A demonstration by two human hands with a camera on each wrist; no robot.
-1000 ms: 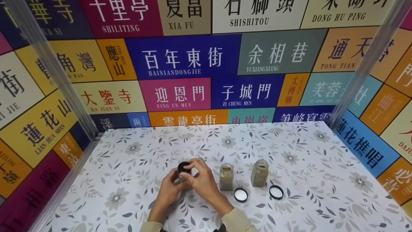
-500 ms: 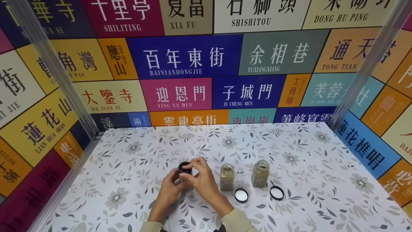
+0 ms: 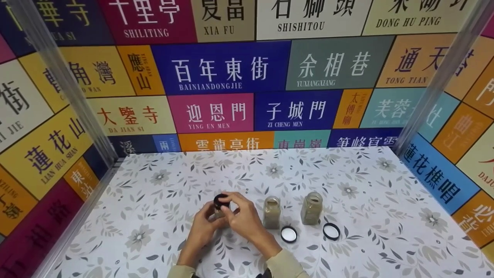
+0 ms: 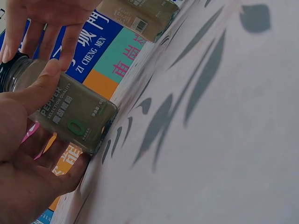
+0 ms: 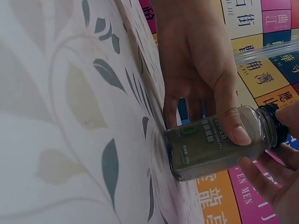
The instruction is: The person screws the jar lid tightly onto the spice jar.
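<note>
My left hand (image 3: 204, 226) grips a glass pepper jar (image 4: 79, 112) around its body, thumb across the printed label. Brown-grey powder fills the jar, which stands upright with its base at the tabletop in the right wrist view. On its mouth sits a black cap (image 3: 221, 201). The fingers and thumb of my right hand (image 3: 247, 218) pinch that cap from the side. Just right of my hands stand two similar jars without caps, a nearer one (image 3: 272, 214) and a farther one (image 3: 312, 210), both holding powder.
Two black-rimmed caps, the left cap (image 3: 289, 234) and the right cap (image 3: 331, 231), lie with white insides up in front of the uncapped jars. A floral cloth covers the table (image 3: 173, 173). Colourful sign panels (image 3: 220, 69) rise behind, with clear plastic posts at the corners.
The fingers of my right hand have shifted their hold on the cap, the hand turning slightly. My left hand and the other jars stay where they were.
</note>
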